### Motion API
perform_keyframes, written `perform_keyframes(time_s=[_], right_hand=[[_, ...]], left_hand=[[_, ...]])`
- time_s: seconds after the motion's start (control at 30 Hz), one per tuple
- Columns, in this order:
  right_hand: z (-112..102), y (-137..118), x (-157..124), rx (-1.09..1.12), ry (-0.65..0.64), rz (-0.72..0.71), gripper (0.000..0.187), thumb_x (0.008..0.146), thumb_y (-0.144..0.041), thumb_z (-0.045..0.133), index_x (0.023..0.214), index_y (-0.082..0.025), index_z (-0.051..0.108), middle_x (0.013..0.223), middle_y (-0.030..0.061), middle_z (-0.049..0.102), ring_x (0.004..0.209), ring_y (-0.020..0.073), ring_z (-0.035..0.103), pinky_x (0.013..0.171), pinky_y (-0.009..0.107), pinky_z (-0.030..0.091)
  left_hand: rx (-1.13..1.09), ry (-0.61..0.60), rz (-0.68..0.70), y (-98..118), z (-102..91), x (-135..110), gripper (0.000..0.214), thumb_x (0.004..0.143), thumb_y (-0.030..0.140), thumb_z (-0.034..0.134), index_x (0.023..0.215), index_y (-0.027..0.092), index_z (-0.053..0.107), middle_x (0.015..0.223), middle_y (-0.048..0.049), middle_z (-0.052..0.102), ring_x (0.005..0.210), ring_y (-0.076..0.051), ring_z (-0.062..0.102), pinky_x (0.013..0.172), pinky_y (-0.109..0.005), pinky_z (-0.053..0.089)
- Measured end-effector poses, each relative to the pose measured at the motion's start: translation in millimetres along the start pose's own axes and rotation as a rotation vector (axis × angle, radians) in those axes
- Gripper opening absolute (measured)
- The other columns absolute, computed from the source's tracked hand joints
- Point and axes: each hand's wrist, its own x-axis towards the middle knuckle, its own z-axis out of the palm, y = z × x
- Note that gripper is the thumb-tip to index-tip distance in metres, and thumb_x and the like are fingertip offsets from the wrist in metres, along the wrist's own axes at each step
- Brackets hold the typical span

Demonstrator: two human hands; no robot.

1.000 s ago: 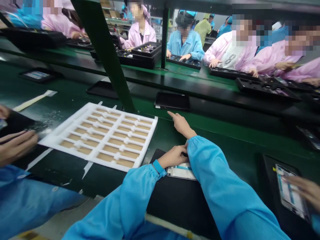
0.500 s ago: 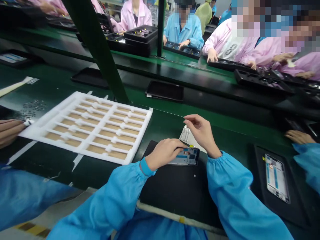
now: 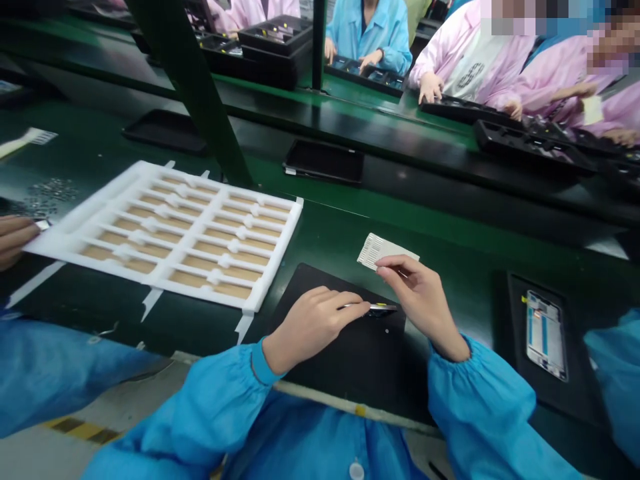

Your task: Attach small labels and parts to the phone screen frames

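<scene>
Over mat (image 3: 350, 363), left hand (image 3: 306, 327), right hand (image 3: 425, 299) pinch thin part (image 3: 381, 308), seemingly edge-on.

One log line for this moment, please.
left hand holds thin silver phone part edge-on | right hand beside it | below: black rectangular mat

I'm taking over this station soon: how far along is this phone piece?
Done: nothing shows as finished. In hand: the left hand holds the phone frame on edge over the black mat; the right hand, fingers pinched, sits beside the label sheet. Left: likely whatever goes onto the frame, which is not yet set down flat.
</scene>
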Motion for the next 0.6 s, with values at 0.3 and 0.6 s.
perform_keyframes(time_s=[0.3, 0.6], right_hand=[[5, -6, -20, 0.070, 0.101, -0.025, 0.010, 0.082, -0.020, 0.075, 0.091, -0.024, 0.073, 0.084, -0.0008, 0.074, 0.079, 0.0147, 0.071, 0.075, 0.025, 0.058], [-1, -6, -44, -0.284, 0.037, -0.272, 0.015, 0.087, -0.014, 0.069, 0.094, -0.027, 0.073, 0.089, -0.0007, 0.073, 0.085, 0.0178, 0.066, 0.074, 0.033, 0.054]], left_hand=[[0.006, 0.046, -0.002, 6, 0.0, -3, 0.025, 0.099, 0.009, 0.043, 0.112, 0.017, 0.063, 0.109, -0.0007, 0.072, 0.090, -0.015, 0.070, 0.072, -0.030, 0.051], [-0.068, 0.048, -0.083, 4, -4.6, -11, 0.020, 0.097, 0.009, 0.049, 0.109, 0.015, 0.063, 0.107, -0.0021, 0.073, 0.093, -0.017, 0.069, 0.084, -0.032, 0.054]])
